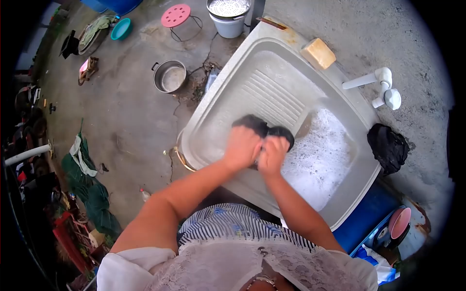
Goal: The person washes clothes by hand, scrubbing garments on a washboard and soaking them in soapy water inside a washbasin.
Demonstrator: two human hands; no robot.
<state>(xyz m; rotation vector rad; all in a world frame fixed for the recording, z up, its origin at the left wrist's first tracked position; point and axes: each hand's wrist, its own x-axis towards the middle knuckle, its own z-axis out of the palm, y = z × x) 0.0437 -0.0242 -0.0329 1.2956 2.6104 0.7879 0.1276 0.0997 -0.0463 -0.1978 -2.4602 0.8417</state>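
A dark, blurred item (pixel 250 124), perhaps wet cloth or a shoe, lies over the lower end of the ribbed washboard slope (pixel 273 97) in a pale stone sink (pixel 201 119). My left hand (pixel 241 147) is closed on its left part. Close beside it, nearly touching, my right hand (pixel 273 153) grips the right part, where a rounded black end (pixel 286 134) sticks out. The palms and the underside of the item are hidden. White suds (pixel 323 155) fill the basin just right of my right hand.
A yellowish soap block (pixel 318 54) sits on the sink's rim near a white tap (pixel 383 86). A black plastic bag (pixel 388 147) hangs at the right edge. On the concrete floor stand a metal pot (pixel 171 77), a pink stool (pixel 175 16) and a bucket (pixel 229 26).
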